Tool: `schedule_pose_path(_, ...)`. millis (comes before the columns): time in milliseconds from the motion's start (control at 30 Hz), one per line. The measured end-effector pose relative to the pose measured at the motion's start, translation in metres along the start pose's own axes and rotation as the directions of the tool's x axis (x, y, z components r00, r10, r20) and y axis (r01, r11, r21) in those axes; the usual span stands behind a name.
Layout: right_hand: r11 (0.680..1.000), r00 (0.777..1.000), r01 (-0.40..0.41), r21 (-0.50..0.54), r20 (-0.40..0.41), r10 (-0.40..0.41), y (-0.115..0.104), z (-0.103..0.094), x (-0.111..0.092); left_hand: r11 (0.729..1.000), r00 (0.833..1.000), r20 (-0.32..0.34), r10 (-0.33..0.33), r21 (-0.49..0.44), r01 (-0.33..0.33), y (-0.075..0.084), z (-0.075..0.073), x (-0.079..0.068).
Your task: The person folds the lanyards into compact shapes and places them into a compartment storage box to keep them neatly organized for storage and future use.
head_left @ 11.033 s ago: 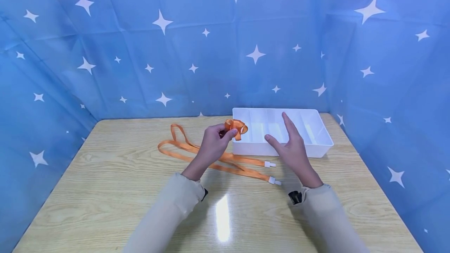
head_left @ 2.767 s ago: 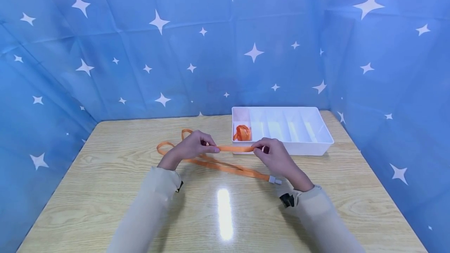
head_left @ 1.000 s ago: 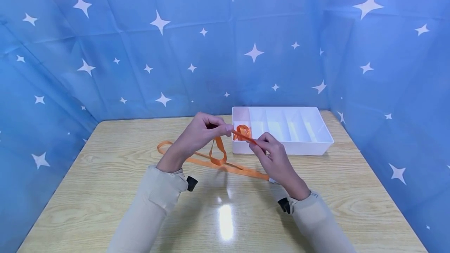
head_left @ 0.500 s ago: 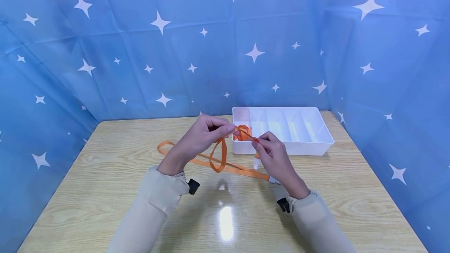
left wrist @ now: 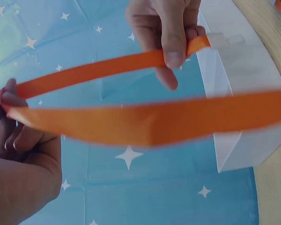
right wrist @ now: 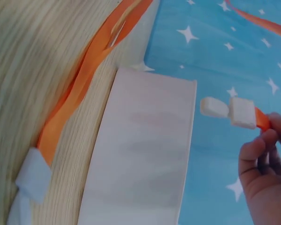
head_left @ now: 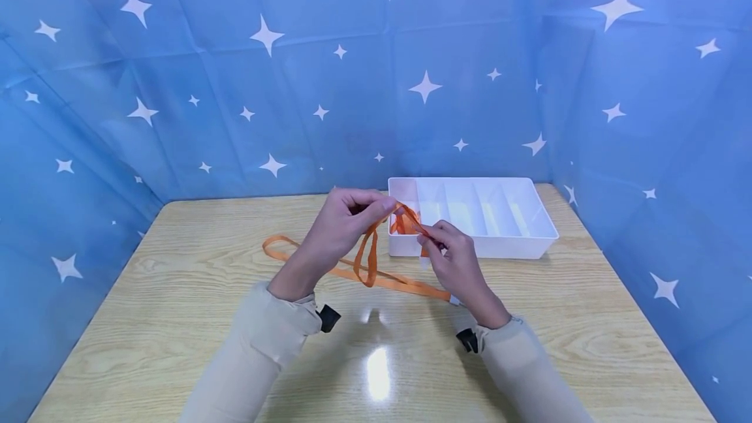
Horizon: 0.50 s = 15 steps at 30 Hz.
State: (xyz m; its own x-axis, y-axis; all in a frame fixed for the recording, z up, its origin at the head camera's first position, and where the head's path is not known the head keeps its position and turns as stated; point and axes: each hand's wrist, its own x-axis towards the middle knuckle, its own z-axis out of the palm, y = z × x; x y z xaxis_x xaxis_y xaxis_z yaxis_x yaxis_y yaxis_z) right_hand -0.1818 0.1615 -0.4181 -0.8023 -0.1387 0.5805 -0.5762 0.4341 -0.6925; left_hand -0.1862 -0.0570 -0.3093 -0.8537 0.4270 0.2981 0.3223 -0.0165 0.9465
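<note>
Plain orange lanyard (left wrist: 150, 124): left hand (head_left: 343, 222) pinches it, right hand (head_left: 457, 256) pinches it beside the white clip (right wrist: 242, 112).

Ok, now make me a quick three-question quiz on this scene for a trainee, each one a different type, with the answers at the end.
1. Multiple choice: In the head view, which compartment of the white plastic rectangular tray holds a bundled orange ribbon lanyard?
A) leftmost
B) middle
C) rightmost

2. True or false: The person's left hand rests flat on the table.

3. Fill the gap: The ____ hand pinches the raised orange ribbon lanyard right beside its white plastic clip.

Key:
1. A
2. False; the left hand holds the raised orange ribbon lanyard above the pale wood-grain table.
3. right
</note>
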Motion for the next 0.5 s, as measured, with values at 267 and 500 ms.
schedule_pose_path(267,0.998,0.999,0.046,0.038,-0.013,-0.046,-0.008,0.01,0.001,0.997,0.996,-0.091,0.025,-0.076,-0.032,0.003,0.011,0.002)
schedule_pose_path(500,0.993,0.994,0.106,0.051,-0.014,-0.106,-0.007,0.018,0.004,0.992,0.992,-0.115,0.044,-0.108,-0.057,0.005,0.018,0.005)
